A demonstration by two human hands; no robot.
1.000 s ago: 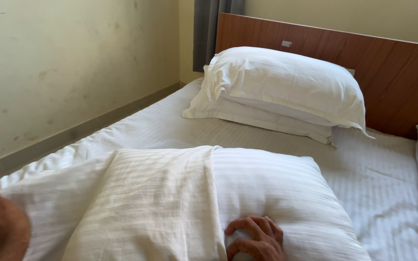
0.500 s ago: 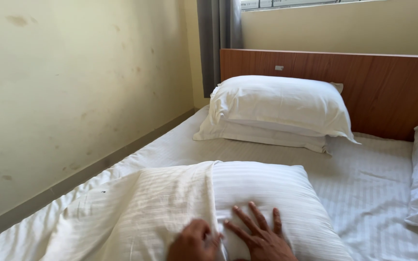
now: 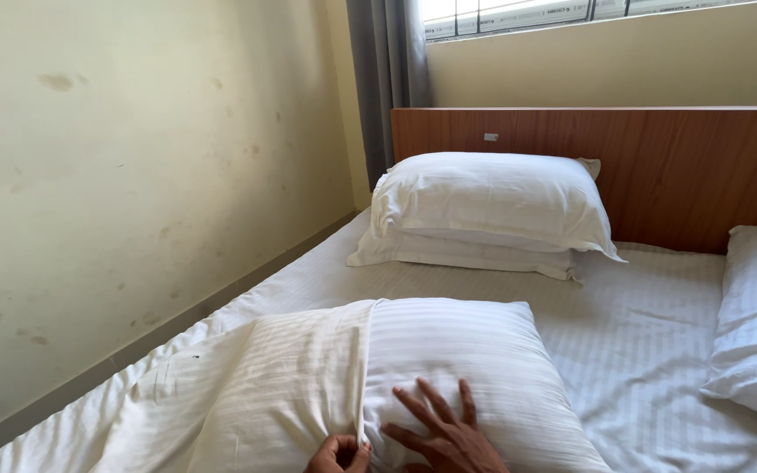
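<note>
While the right hand lies flat, fingers spread, on the pillow, the left hand pinches the pillowcase edge — knuckles curled.

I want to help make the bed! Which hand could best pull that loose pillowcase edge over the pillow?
Probably the left hand: it already pinches the pillowcase edge. The right hand lies flat on the pillow.

Right hand lies flat, fingers spread, on the striped white pillow. Just to its left, the left hand pinches the edge of the loose pillowcase, which drapes away to the left. Beyond the hands, two stacked pillows rest against the wooden headboard.
</note>
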